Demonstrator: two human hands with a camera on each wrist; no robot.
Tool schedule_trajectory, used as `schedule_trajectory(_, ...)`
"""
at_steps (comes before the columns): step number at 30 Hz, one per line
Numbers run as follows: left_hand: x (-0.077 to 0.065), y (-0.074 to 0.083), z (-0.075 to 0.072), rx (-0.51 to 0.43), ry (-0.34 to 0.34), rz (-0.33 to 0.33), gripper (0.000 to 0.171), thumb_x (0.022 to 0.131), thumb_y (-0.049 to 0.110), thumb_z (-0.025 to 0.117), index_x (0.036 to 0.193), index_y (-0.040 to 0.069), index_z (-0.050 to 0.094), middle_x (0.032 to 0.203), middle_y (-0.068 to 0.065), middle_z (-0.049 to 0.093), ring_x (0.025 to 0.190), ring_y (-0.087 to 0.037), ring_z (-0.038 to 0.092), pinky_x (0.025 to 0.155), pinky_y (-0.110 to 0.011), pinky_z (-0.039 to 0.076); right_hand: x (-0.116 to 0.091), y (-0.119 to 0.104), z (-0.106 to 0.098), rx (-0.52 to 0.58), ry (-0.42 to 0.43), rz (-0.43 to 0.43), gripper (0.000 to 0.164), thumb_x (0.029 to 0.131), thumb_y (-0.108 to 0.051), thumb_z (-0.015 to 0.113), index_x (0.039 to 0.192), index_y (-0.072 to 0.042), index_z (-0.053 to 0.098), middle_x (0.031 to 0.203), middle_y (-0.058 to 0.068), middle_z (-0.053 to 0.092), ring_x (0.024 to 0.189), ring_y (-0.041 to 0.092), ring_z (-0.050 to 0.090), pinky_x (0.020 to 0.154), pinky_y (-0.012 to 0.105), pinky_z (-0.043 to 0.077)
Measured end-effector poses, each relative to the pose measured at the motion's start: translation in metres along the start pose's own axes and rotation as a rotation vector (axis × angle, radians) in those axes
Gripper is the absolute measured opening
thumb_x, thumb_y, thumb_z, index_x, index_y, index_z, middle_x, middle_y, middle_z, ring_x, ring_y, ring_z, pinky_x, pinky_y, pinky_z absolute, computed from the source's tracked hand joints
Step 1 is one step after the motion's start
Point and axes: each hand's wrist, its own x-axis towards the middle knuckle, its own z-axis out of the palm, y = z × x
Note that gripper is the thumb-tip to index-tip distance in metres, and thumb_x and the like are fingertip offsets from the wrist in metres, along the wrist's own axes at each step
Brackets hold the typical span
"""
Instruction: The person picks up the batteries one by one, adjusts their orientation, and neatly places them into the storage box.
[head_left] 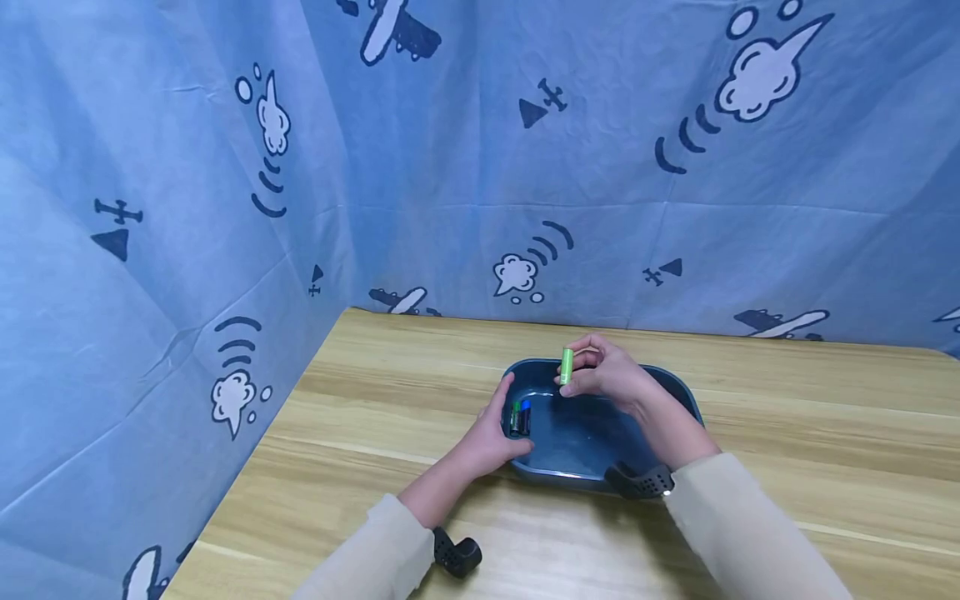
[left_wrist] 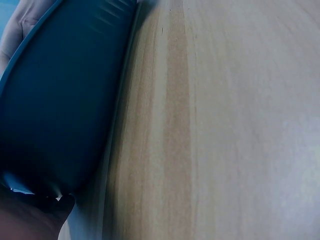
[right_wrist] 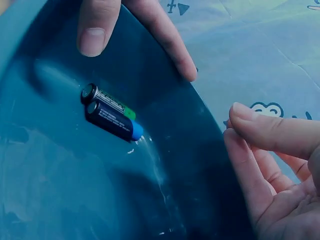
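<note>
My left hand (head_left: 487,437) grips the left end of a dark blue rectangular basin (head_left: 570,477), its thumb (right_wrist: 94,37) over the inside and a finger (right_wrist: 170,45) along the rim. Up over the basin's far side, my right hand (head_left: 611,375) pinches a light green battery (head_left: 566,367), held nearly upright between thumb and fingers. In the right wrist view that battery is hidden behind the fingertips. Two dark batteries lie side by side on the basin floor near my left hand: one green-ended battery (right_wrist: 117,105) and one blue-ended battery (right_wrist: 111,121).
The basin stands on a wood-grain table (head_left: 360,417). Behind and to the left hangs a blue curtain (head_left: 420,167) printed with planes and clouds. A black strap mount (head_left: 457,554) sits at the left wrist, another black mount (head_left: 637,482) at the right.
</note>
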Motion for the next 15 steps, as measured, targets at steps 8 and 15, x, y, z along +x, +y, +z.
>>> schedule_trajectory(8, 0.000, 0.000, 0.001, 0.001, 0.004, -0.015, 0.096, 0.077, 0.012, 0.071, 0.149, 0.026, 0.010, 0.145, -0.018, 0.025, 0.129, -0.037, 0.029, 0.097, -0.054, 0.036, 0.011, 0.002, 0.009, -0.055, -0.017, 0.003, 0.059, 0.070, 0.010, 0.072, 0.119, 0.001, 0.041, 0.093, 0.014, 0.059, 0.087, 0.026, 0.066, 0.076, 0.036, 0.054)
schedule_trajectory(15, 0.001, 0.001, 0.000, -0.010, 0.008, -0.013, 0.096, 0.076, 0.011, 0.070, 0.149, 0.026, 0.010, 0.144, -0.019, 0.025, 0.127, -0.036, 0.030, 0.097, -0.053, 0.037, 0.017, 0.005, 0.017, -0.322, -0.076, -0.027, 0.053, 0.066, 0.006, 0.077, 0.110, -0.004, 0.050, 0.086, 0.013, 0.059, 0.075, 0.023, 0.058, 0.071, 0.033, 0.053)
